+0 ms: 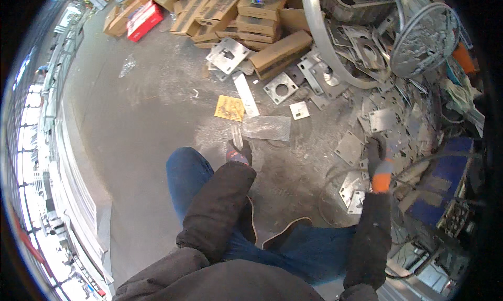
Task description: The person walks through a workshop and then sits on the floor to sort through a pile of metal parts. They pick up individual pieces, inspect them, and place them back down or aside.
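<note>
My left hand point(239, 153), in a dark glove, is closed around a short bundle of thin metal strips point(237, 136) that points away from me above the floor. Just beyond it lie a flat grey metal plate point(267, 128), a stained yellow square sheet point(229, 108) and a long pale strip point(246, 96). Over on the right, my right hand point(377, 162), gloved with an orange cuff, reaches among loose metal plates. A square plate point(349, 148) rests beside its fingers, and drilled plates point(352, 190) lie near the wrist. Its dark fingers are too indistinct to show a grip.
Stacked cardboard boxes point(222, 13) and a red box point(144, 21) stand at the back. A large metal ring point(320, 34) leans over scrap plates. At right are a round grey disc point(425, 40), a blue machine casing point(437, 183) and dark cables point(419, 165).
</note>
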{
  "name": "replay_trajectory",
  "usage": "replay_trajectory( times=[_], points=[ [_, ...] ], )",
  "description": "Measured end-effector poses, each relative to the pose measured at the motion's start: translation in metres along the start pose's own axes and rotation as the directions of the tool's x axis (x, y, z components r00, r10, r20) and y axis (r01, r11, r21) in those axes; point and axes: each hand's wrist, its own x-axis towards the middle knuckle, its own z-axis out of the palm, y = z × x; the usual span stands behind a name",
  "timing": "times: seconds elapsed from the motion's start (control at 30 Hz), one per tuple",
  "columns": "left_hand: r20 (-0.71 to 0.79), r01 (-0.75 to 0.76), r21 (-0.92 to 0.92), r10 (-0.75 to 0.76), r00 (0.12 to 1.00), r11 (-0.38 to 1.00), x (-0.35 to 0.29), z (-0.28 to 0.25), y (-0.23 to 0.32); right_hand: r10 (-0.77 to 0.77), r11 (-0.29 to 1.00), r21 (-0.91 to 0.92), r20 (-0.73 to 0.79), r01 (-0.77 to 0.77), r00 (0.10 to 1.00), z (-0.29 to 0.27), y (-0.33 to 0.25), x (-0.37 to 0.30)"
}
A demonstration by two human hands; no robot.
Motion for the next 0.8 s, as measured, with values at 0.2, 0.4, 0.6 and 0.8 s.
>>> replay_trajectory(
  times=[0.2, 0.4, 0.6, 0.8],
  points=[
    [0.085, 0.022, 0.338, -0.053, 0.995, 0.941, 0.075, 0.038, -0.038, 0.004, 0.988, 0.156, 0.05, -0.012, 0.999, 0.003, -0.077, -0.03],
    [0.461, -0.274, -0.039, 0.261, 0.848, 0.961, -0.045, 0.227, 0.034, -0.087, 0.978, 0.192, 0.02, 0.081, 0.996, 0.002, -0.081, -0.016],
    [0.541, -0.259, -0.489, 0.522, 0.66, 0.833, -0.188, 0.263, 0.141, 0.082, 0.965, 0.254, -0.055, -0.066, 0.995, -0.026, -0.042, -0.01],
    [0.221, -0.387, -0.083, 0.395, 0.892, 0.919, -0.033, 0.167, 0.06, 0.049, 0.99, 0.133, -0.066, -0.04, 0.997, -0.048, -0.011, -0.011]
  ],
)
